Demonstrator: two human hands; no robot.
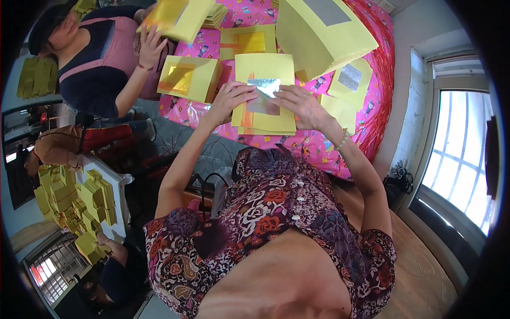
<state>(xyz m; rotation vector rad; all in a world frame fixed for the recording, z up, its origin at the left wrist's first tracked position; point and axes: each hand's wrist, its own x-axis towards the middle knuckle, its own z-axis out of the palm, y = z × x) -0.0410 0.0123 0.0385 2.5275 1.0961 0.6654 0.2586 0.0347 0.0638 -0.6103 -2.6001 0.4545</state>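
Note:
A small silver foil sheet [264, 86] lies over the upper sheet of a yellow paper stack [264, 64] in front of me. Its far part shines brightly; its near part looks grey. My left hand [234, 101] has its fingertips at the foil's left edge, fingers pressed together. At the opposite edge, my right hand [305, 105] pinches the foil's side, its thumb mostly hidden. An orange-red smear [248, 114] runs down the paper beside the foil.
Gold-marked yellow stacks [212, 66] stand to the left on the pink patterned cloth [196, 114]. A tall yellow stack [319, 40] rises at the back right, near silver-marked paper [358, 74] and red strings [374, 130]. A co-worker [101, 58] handles yellow paper at the left.

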